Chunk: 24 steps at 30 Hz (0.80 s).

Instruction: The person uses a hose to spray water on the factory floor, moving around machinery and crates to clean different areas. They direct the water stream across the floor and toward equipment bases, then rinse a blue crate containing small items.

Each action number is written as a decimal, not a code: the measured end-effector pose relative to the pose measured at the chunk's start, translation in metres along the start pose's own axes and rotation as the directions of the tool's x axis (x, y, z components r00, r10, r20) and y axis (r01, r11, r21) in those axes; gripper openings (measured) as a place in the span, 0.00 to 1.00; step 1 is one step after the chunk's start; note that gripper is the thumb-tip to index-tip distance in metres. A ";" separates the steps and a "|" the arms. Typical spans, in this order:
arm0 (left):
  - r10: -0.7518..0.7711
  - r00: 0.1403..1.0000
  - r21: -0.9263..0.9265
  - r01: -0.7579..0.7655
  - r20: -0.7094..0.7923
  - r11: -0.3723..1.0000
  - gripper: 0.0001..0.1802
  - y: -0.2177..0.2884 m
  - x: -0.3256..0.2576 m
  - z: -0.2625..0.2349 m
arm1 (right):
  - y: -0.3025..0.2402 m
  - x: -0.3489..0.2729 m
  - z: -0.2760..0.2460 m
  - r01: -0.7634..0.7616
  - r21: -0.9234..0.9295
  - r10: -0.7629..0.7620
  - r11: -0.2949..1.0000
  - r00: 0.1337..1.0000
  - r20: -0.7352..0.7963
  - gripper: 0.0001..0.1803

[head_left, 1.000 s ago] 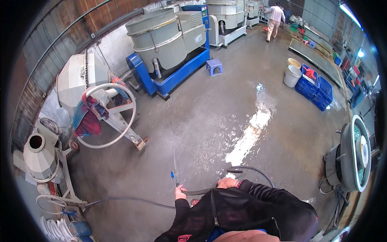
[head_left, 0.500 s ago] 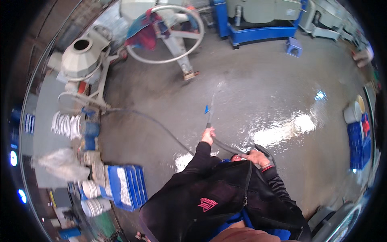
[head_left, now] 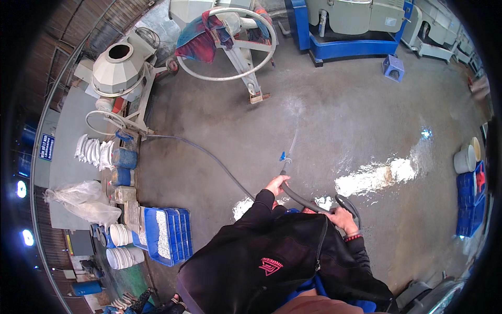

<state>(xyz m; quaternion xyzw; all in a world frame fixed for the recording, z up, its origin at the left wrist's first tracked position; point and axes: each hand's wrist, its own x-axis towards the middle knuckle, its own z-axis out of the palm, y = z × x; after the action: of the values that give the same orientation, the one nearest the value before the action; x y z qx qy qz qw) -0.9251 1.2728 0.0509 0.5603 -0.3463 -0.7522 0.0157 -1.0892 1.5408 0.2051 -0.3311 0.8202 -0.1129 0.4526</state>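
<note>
A grey hose (head_left: 300, 200) runs between my two hands. My left hand (head_left: 277, 184) is closed around it just behind its front end, where a valve with a blue handle (head_left: 283, 156) sits. From that end a thin jet of water (head_left: 294, 137) shoots forward onto the wet concrete floor (head_left: 251, 123). Further back along the hose, my right hand (head_left: 342, 220) grips it, with a loop of hose curving beside the wrist. The rest of the hose trails over the floor to the far left.
On the left stand a drum mixer (head_left: 117, 68), blue jars (head_left: 124, 157) and a blue crate (head_left: 180, 235) of white pieces. Ahead are a large handwheel (head_left: 273, 44), a blue-framed machine (head_left: 355, 47) and a small stool (head_left: 393, 68). Blue crates (head_left: 465, 193) and buckets (head_left: 464, 159) line the right.
The view has shifted, so the surroundings sit further right in it. My left hand has turned the hose end slightly to the right. Both hands keep their hold, and water still flows.
</note>
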 end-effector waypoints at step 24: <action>-0.211 0.962 0.937 -0.092 0.170 0.337 0.42 0.246 0.132 0.135 | 0.103 -0.014 0.008 -0.148 0.067 0.154 0.987 0.727 -0.669 0.27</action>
<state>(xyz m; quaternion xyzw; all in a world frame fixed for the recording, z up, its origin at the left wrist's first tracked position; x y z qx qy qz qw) -1.1792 1.0993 0.0912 0.3746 -0.6930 -0.4824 -0.3829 -1.1228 1.6286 0.1593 -0.1984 0.9517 -0.1911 0.1356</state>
